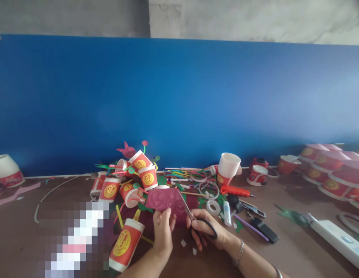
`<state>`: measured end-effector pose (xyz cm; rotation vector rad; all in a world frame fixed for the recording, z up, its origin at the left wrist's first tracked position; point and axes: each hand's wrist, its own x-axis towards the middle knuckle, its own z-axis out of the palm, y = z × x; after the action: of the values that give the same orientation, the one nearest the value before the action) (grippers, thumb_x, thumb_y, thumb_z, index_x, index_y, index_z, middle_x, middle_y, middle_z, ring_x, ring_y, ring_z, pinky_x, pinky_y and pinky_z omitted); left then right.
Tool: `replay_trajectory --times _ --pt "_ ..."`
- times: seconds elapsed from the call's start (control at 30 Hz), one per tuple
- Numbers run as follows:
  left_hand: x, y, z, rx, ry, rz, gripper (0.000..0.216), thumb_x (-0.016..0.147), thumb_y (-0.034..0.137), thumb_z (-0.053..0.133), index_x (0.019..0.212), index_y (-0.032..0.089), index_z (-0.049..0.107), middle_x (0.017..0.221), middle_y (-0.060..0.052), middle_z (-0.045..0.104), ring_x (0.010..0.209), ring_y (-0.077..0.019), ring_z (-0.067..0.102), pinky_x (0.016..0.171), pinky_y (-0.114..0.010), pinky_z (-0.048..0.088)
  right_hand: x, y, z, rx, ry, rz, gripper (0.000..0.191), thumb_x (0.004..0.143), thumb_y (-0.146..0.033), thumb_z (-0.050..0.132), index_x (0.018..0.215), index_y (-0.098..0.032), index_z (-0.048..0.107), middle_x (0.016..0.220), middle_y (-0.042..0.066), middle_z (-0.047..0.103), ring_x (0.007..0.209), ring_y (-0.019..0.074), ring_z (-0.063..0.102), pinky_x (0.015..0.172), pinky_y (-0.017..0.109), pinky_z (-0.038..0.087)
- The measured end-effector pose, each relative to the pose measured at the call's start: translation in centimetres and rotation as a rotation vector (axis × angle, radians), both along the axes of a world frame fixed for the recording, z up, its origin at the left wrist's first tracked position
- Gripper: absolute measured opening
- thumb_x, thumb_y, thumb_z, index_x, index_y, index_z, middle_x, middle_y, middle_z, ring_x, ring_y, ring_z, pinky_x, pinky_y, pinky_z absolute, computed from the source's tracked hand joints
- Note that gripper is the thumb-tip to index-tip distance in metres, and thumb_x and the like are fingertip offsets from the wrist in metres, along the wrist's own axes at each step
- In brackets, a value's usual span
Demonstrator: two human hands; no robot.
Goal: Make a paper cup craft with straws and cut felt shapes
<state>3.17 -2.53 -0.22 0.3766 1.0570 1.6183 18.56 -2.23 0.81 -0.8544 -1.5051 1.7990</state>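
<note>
My left hand (164,231) pinches the lower edge of a dark pink paper sheet (160,199) with round shapes drawn on it. In my right hand (206,227) is a pair of scissors (208,227) with black handles. Its blades lie at the right part of the sheet; whether they are apart I cannot tell. Small white paper scraps (183,243) lie on the table below my hands. Nearest my left hand, a red paper cup (126,245) with a yellow round print leans on its side.
Several decorated red cups (110,190) are heaped behind, left of centre. Markers and straws (179,174), stacked white cups (228,166), a tape roll (213,207), a glue stick (227,213) and an orange glue gun (235,190) lie right of them. A white power strip (336,239) sits far right.
</note>
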Motion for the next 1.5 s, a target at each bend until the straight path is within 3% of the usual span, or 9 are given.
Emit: replay_trajectory --times 0.2,0.37,0.57,0.7,0.87,0.97,1.13,1.37,1.5 --pt "-0.1 -0.2 1.2 0.091 0.144 -0.05 0.028 0.072 0.042 0.063 0.073 0.021 0.045 0.05 0.009 0.047 0.037 -0.0038 0.038 0.037 -0.014 0.025 -0.2 -0.2 0.5 -0.009 -0.021 0.002 0.045 0.074 -0.056 0.065 0.083 -0.013 0.055 0.046 -0.004 0.057 0.034 0.0065 0.05 0.031 0.013 0.027" --pt "-0.1 -0.2 1.6 0.08 0.182 -0.047 0.031 0.076 0.049 0.057 0.072 0.021 0.046 0.051 0.008 0.047 0.04 -0.0049 0.04 0.038 -0.015 0.026 0.0 -0.2 0.6 -0.038 0.028 -0.027 0.041 0.075 -0.053 0.065 0.085 -0.014 0.055 0.048 -0.004 0.057 0.037 0.0077 0.054 0.032 0.013 0.029" --pt "-0.2 -0.2 0.9 0.006 0.114 -0.037 0.026 0.074 0.045 0.059 0.086 0.023 0.052 0.066 0.005 0.053 0.053 -0.0084 0.051 0.048 -0.017 0.039 0.3 -0.1 0.0 -0.056 0.13 -0.034 0.041 0.078 -0.054 0.062 0.086 -0.014 0.054 0.046 -0.004 0.056 0.035 0.0077 0.052 0.033 0.014 0.029" --pt "-0.1 -0.3 1.0 0.01 0.137 -0.07 0.024 0.076 0.044 0.058 0.084 0.023 0.052 0.063 0.006 0.046 0.051 -0.0072 0.047 0.047 -0.016 0.039 0.5 -0.1 0.0 -0.053 0.078 0.011 0.039 0.076 -0.05 0.065 0.084 -0.013 0.056 0.045 -0.005 0.056 0.033 0.0072 0.05 0.032 0.014 0.027" --pt "-0.1 -0.2 1.4 -0.101 0.097 -0.022 0.038 0.076 0.047 0.061 0.108 0.028 0.052 0.111 -0.005 0.054 0.089 -0.0153 0.059 0.063 -0.02 0.05 0.3 -0.2 0.5 -0.033 0.006 0.008 0.044 0.072 -0.053 0.068 0.081 -0.011 0.06 0.043 -0.004 0.056 0.032 0.0057 0.047 0.032 0.014 0.024" --pt "-0.2 -0.1 1.4 -0.099 0.109 -0.019 0.039 0.074 0.051 0.062 0.104 0.029 0.053 0.12 -0.006 0.052 0.102 -0.0193 0.057 0.066 -0.021 0.051 0.2 -0.2 0.5 -0.009 -0.035 0.029 0.046 0.071 -0.055 0.068 0.082 -0.011 0.062 0.045 -0.003 0.057 0.033 0.0061 0.048 0.033 0.014 0.026" --pt "-0.2 -0.2 1.2 -0.052 0.151 -0.007 0.039 0.072 0.053 0.064 0.1 0.028 0.055 0.115 -0.006 0.055 0.101 -0.0198 0.058 0.067 -0.021 0.052 0.1 -0.3 0.3 0.025 -0.026 0.025 0.045 0.074 -0.054 0.066 0.087 -0.011 0.061 0.048 -0.003 0.058 0.036 0.0069 0.051 0.034 0.013 0.03" --pt "-0.2 -0.4 1.5 0.012 0.25 -0.072 0.036 0.076 0.06 0.056 0.08 0.024 0.05 0.083 0.001 0.054 0.077 -0.0134 0.056 0.062 -0.019 0.049 -0.3 -0.4 0.8 0.044 -0.117 0.025 0.043 0.074 -0.054 0.066 0.082 -0.012 0.06 0.044 -0.005 0.055 0.034 0.0062 0.049 0.034 0.014 0.029" --pt "-0.2 -0.5 2.0 -0.001 0.253 -0.066 0.036 0.075 0.058 0.057 0.079 0.024 0.048 0.083 0.001 0.051 0.077 -0.0132 0.055 0.063 -0.019 0.05 -0.4 -0.4 0.9 0.028 -0.14 0.005 0.041 0.074 -0.053 0.066 0.077 -0.013 0.059 0.042 -0.006 0.054 0.032 0.005 0.045 0.032 0.013 0.028"
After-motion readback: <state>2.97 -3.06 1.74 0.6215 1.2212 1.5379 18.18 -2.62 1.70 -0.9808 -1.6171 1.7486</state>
